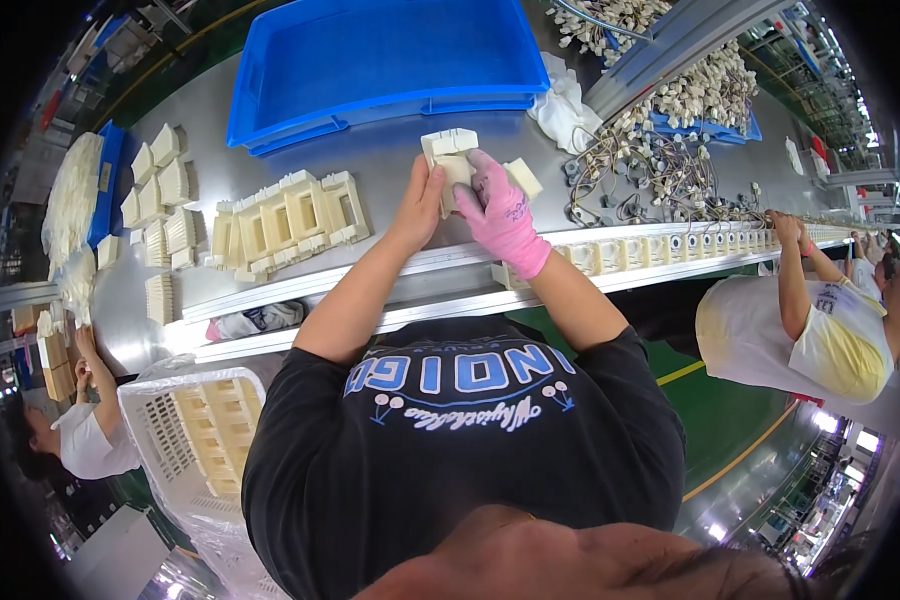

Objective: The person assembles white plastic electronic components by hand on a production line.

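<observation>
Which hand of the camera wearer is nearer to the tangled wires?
Right. The gloved right hand is to the left of the tangled wires; the bare left hand is farther left.

Boxy cream plastic part (454,168), handheld, partly hidden

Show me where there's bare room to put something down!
Bare metal table lies between the blue tray and the small cream pieces left of it, and between tray and cream frames. The tray looks bare inside. Right is crowded with tangled wires; the left hand and right hand, holding a cream part, fill the middle.
</observation>
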`<action>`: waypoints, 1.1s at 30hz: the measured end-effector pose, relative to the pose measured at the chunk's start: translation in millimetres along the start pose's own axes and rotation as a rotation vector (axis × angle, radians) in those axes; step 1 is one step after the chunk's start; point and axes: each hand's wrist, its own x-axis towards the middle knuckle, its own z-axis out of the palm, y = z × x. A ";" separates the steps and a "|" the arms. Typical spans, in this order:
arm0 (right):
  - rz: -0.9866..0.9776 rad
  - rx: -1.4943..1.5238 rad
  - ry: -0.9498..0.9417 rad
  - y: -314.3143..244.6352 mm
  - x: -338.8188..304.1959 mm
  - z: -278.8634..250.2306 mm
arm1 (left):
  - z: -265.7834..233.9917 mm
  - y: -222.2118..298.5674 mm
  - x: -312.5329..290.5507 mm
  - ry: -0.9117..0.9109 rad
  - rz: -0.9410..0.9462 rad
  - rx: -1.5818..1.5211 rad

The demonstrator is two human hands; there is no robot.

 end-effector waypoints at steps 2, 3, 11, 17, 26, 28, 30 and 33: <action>0.045 0.006 -0.048 -1.5 1.0 -1.3 | -0.5 1.2 0.3 -0.006 -0.076 0.020; 0.089 0.015 -0.095 -3.0 1.7 -2.2 | -1.9 -0.1 -0.4 -0.005 -0.077 0.019; 0.265 0.256 -0.448 -21.7 16.3 -30.9 | -3.4 2.0 -3.6 -0.022 -0.309 -0.273; -0.219 -0.162 -0.141 -17.8 29.3 -50.8 | -7.0 32.4 -10.1 -0.318 -0.513 -0.382; 0.092 0.090 -0.874 -30.9 -4.6 -38.9 | -46.0 46.7 -2.9 -0.659 -0.266 0.439; -0.051 -0.475 -0.811 -18.2 -25.9 -26.8 | -84.6 26.4 13.2 -0.533 -0.055 1.020; -0.066 -0.550 -0.775 -20.6 -27.3 -19.3 | -114.1 9.7 15.5 -0.491 -0.022 1.532; -0.076 -0.605 -0.758 -19.9 -20.0 -23.4 | -131.1 6.1 2.7 -0.534 -0.116 1.741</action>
